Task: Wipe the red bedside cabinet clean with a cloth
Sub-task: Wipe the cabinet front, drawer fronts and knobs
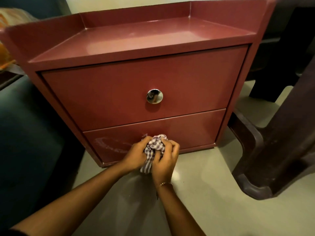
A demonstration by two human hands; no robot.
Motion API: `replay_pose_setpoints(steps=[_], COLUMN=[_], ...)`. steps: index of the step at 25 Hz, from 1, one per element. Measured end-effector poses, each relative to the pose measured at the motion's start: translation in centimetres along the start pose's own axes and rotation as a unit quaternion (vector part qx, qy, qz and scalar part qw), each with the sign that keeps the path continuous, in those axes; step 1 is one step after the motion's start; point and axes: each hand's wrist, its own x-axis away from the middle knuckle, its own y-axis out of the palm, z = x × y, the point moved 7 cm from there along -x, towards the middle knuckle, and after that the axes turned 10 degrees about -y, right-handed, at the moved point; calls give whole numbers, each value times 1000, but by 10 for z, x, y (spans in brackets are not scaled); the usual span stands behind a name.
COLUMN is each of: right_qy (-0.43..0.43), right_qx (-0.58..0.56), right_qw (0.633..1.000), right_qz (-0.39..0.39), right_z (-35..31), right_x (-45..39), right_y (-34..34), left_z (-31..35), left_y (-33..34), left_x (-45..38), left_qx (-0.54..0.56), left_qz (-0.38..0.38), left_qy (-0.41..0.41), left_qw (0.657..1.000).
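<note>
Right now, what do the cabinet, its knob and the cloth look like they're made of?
Cabinet: probably painted or laminated board with a smooth semi-gloss red finish; the top shows soft reflections.
Knob: polished metal or chrome plating, with a mirror-like reflection.
Cloth: thin woven fabric, likely cotton, checked, bunched and creased between both hands.

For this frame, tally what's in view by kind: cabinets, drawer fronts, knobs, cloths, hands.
Cabinets: 1, the red cabinet
Drawer fronts: 2, upper drawer and lower drawer
Knobs: 1, visible metal knob on the upper drawer
Cloths: 1, checked cloth
Hands: 2, left hand and right hand, both gripping the cloth
Total: 7
</note>
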Motion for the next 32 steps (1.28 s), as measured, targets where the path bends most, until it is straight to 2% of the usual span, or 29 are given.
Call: replay_pose_setpoints(steps=[2,4,8,9,10,12,14,16,20,21,23,25,26,28,29,30,32], right_qy=[-15,16,192,187,138,21,-52,-43,93,75,-56,-166,-186,-191,-177,-144,-39], right_qx=[37,23,0,2,-2,19,85,91,30,37,109,215,256,288,279,251,120], right_qw=[999,1000,981,981,989,1000,994,994,993,995,988,949,925,896,898,914,971], right_qz=[-14,-10,22,45,59,15,-43,-47,-60,-58,-93,-162,-208,-278,-291,-282,-204], right_z=[-1,4,36,37,30,7,-7,-5,7,3,-16,-27,-29,-31,-27,-23,-17], right_x=[-6,-6,4,2,-4,-13,-14,-14,-17,-23,-35,-47,-50,-52,-50,-47,-44], right_y=[8,10,-4,-13,-18,-11,4,9,2,-2,-2,7,15,25,27,24,10], left_z=[2,2,-2,-4,-3,3,5,3,2,2,-2,-8,-9,-8,-9,-8,-4], left_y=[-2,-2,1,5,7,6,2,1,8,13,21,25,23,17,14,12,10], left_x=[1,0,-3,-1,2,5,6,4,10,13,17,15,12,6,5,5,7], left_qx=[-9,-24,-8,2,9,20,23,18,53,94,198,268,281,285,281,275,267], left_qz=[1,-11,-47,-60,-69,-73,-53,-45,-48,-51,-52,-35,-17,32,57,75,87], left_qy=[8,16,-13,-30,-37,-24,-3,-11,-35,-52,-105,-154,-170,-186,-190,-191,-182], left_qw=[1000,1000,999,998,997,997,998,999,997,993,973,950,945,940,939,939,942])
